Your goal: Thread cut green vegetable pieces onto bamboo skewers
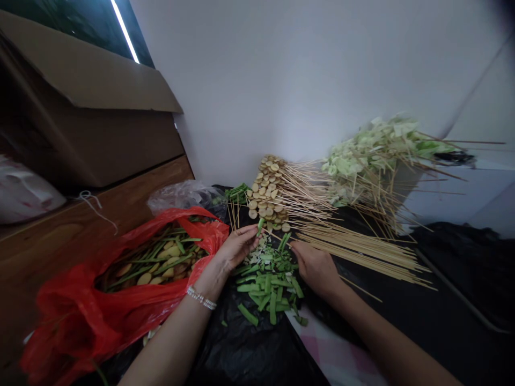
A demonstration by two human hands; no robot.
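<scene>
Green bean piece [260, 226] | short, bright green | left fingers [254, 234]

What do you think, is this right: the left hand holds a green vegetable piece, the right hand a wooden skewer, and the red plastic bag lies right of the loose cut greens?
Not quite: the head view shows the red plastic bag left of the loose cut greens. The left hand does hold a green vegetable piece, the right hand a wooden skewer.
</scene>
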